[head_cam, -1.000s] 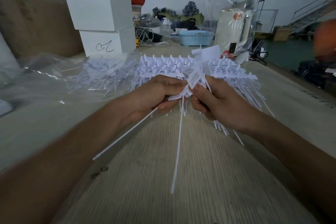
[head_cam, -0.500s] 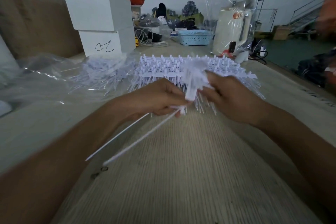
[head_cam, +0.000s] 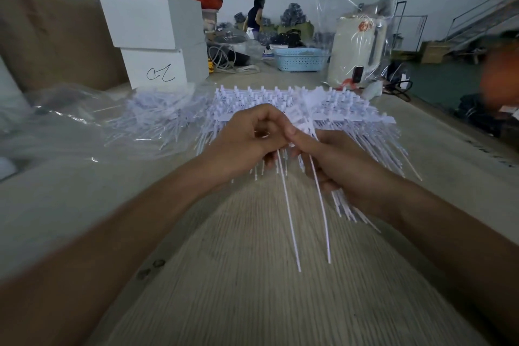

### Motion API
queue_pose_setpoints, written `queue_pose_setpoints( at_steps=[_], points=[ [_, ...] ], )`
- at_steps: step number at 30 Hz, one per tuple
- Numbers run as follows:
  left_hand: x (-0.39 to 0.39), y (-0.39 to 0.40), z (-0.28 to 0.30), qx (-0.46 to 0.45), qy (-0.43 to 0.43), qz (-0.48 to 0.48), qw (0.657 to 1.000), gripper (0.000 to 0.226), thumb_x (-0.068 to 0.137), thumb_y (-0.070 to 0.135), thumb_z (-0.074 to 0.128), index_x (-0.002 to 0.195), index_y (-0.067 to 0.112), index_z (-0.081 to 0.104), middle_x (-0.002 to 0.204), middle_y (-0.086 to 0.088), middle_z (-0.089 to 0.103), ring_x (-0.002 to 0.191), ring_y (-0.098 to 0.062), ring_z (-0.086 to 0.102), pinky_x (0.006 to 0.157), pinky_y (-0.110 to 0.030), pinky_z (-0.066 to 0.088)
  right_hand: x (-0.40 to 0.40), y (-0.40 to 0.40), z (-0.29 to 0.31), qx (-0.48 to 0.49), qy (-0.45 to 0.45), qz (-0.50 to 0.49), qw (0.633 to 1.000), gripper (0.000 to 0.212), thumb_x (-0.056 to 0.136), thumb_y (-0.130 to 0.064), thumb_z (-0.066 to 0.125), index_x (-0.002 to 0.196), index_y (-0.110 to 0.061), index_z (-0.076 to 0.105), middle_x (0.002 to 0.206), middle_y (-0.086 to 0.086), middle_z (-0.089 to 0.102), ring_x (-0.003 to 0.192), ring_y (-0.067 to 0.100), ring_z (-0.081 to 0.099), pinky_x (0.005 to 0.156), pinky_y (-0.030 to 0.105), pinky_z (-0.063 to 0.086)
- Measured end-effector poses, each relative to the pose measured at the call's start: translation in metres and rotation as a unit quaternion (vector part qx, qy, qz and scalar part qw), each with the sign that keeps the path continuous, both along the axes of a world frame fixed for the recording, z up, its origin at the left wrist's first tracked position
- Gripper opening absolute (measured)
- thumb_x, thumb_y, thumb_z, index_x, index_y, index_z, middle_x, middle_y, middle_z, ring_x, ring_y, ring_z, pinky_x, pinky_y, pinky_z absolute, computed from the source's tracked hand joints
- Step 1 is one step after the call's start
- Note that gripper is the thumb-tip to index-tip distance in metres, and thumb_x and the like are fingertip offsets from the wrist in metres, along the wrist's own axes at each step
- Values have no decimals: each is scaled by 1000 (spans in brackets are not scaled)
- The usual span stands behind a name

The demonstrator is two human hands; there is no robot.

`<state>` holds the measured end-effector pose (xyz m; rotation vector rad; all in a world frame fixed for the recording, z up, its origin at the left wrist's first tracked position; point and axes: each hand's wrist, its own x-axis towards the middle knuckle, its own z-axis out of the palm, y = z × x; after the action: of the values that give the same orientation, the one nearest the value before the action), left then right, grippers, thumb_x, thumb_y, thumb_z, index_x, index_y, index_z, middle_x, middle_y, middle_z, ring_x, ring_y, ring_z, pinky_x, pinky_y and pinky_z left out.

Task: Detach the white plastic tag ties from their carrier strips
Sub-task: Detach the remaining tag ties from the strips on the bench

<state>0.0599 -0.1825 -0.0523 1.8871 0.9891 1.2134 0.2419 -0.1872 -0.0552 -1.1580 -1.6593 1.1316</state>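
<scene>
Both hands meet above the table's middle. My left hand (head_cam: 247, 140) has its fingers curled and pinches the head end of a white tag tie (head_cam: 289, 222) whose long tail hangs toward me. My right hand (head_cam: 334, 166) grips a carrier strip (head_cam: 309, 109) with ties still on it; a second tie tail (head_cam: 321, 219) hangs from it and short ends stick out below the palm. Behind the hands lies a stack of full carrier strips (head_cam: 351, 109).
A heap of loose white ties (head_cam: 157, 118) lies on clear plastic film (head_cam: 56, 126) at the left. Two stacked white boxes (head_cam: 160, 42), a blue basket (head_cam: 300, 59) and a bagged cream appliance (head_cam: 356, 50) stand at the table's far end. A person (head_cam: 254, 15) stands far behind.
My left hand has come back from the left to meet my right hand. The tails that slanted down-left half a second ago now hang almost straight toward me.
</scene>
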Motion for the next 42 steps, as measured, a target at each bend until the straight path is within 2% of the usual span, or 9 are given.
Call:
queue_pose_setpoints(
  at_steps=[8, 16, 21, 26, 28, 31, 34, 39, 42],
  points=[
    [6, -3, 0, -84, -102, -12, 991, 10, 101, 14, 56, 94, 9, 60, 64, -7, 65, 54, -17, 58, 51, -28, 49, 3, 1, 4, 7, 91, 36, 995, 37, 97, -46, 60, 73, -19, 53, 55, -3, 42, 46, 11, 34, 43, 24, 24],
    [10, -4, 4, -150, -206, -33, 967, 9, 98, 3, 48, 96, 4, 57, 48, -2, 42, 39, -11, 30, 49, -32, 10, 2, -1, 5, 294, -103, 66, 948, 14, 107, -22, 46, 101, -32, 54, 62, -39, 54, 62, -17, 55, 60, 4, 38],
    [8, -4, 7, -218, -197, -73, 953, 15, 78, -2, 57, 91, 5, 57, 51, -2, 28, 36, -9, 18, 37, -17, 15, 11, -2, 4, 345, -211, 84, 911, 42, 102, -34, 42, 132, -7, 50, 79, -14, 62, 72, 0, 58, 64, 15, 41],
    [2, -1, 5, -203, -144, -93, 964, 11, 82, -3, 61, 92, 1, 60, 43, 1, 29, 33, -8, 18, 38, -18, 14, 20, -2, 10, 361, -268, 94, 888, 59, 95, -51, 34, 125, -3, 50, 83, 3, 65, 70, 11, 57, 68, 37, 47],
    [-4, 0, 4, -198, -98, -102, 970, 24, 86, 2, 65, 108, -3, 59, 44, 2, 32, 35, -9, 21, 39, -22, 13, 22, -1, 15, 371, -285, 68, 881, 58, 94, -54, 32, 119, -5, 50, 75, -2, 59, 65, 8, 56, 57, 30, 44],
    [-7, -5, 2, -160, 27, -131, 978, 16, 93, 9, 66, 107, 16, 62, 46, 5, 41, 38, -10, 28, 41, -20, 22, 37, 12, 25, 347, -199, -50, 915, 24, 106, -34, 40, 110, -14, 51, 70, -5, 53, 51, 2, 51, 46, 15, 39],
    [0, -6, 1, -89, 40, -59, 993, 7, 97, 18, 64, 100, 21, 58, 53, 2, 53, 45, -12, 40, 42, -19, 33, 51, 18, 30, 253, -6, -115, 960, 31, 108, -32, 40, 91, -6, 48, 65, 10, 39, 49, 13, 35, 44, 25, 31],
    [4, -6, 7, 21, -20, -27, 999, 6, 100, 11, 59, 101, 15, 54, 71, -4, 68, 56, -16, 53, 48, -26, 41, 16, 9, 9, 234, -54, -83, 967, 27, 107, -36, 40, 89, -18, 48, 63, 8, 56, 48, 14, 53, 47, 30, 47],
    [10, -9, 8, 143, 51, 41, 988, 8, 100, 18, 61, 101, 18, 53, 70, 2, 68, 54, -14, 59, 48, -28, 43, -5, -2, 4, 178, 20, -5, 984, 38, 106, -38, 44, 102, -1, 53, 66, 16, 64, 52, 24, 63, 50, 37, 51]
  ],
)
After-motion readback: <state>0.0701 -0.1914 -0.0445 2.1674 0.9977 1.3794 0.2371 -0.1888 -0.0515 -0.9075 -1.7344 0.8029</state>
